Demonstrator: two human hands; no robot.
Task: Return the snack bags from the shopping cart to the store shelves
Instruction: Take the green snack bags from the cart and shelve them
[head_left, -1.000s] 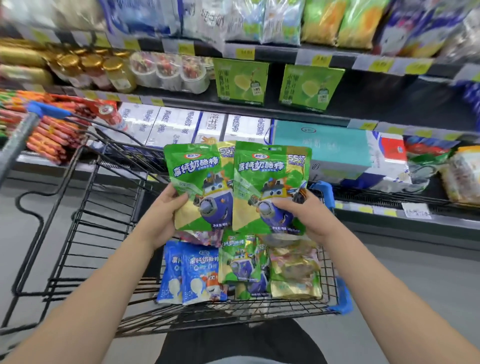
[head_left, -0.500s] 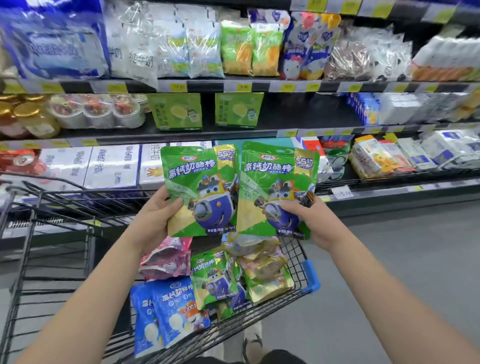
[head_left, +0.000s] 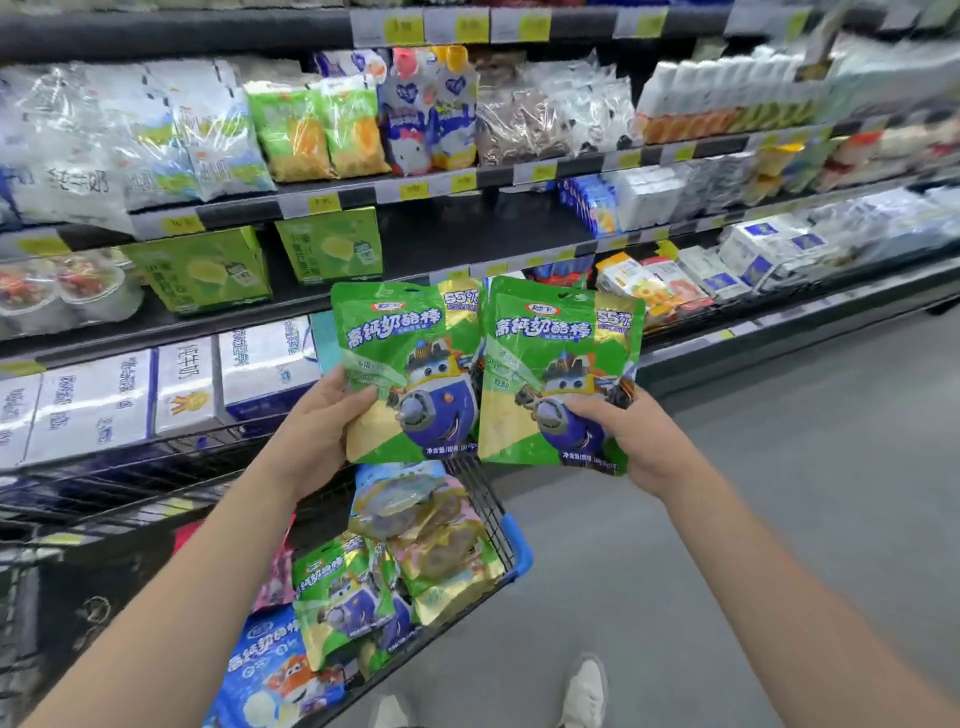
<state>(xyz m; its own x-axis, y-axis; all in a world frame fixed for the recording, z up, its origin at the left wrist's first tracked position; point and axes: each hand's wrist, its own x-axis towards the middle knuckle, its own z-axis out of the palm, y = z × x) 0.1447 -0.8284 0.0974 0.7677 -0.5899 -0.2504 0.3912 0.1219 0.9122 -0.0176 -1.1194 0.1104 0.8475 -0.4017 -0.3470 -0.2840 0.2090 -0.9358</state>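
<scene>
My left hand (head_left: 322, 421) grips one green snack bag (head_left: 410, 364) by its lower left edge. My right hand (head_left: 618, 436) grips a second, matching green snack bag (head_left: 556, 364) at its lower right. Both bags are upright, side by side, above the shopping cart (head_left: 511, 545) and in front of the store shelves (head_left: 467, 228). More snack bags lie in the cart: a green one (head_left: 343, 592), a blue one (head_left: 270, 670), gold-toned ones (head_left: 441, 540) and a pink one (head_left: 278, 571), partly hidden by my left arm.
White milk cartons (head_left: 93, 410) fill the low shelf on the left. Green boxes (head_left: 208, 270) stand on the shelf above, beside a dark gap (head_left: 483, 234). Packaged goods line the upper shelves. Grey aisle floor (head_left: 805, 493) stretches to the right; my shoes (head_left: 584, 691) show below.
The view has swung up and to the right, so the cart sits lower left. Both hands keep hold of their green bags, raised a little toward the shelves.
</scene>
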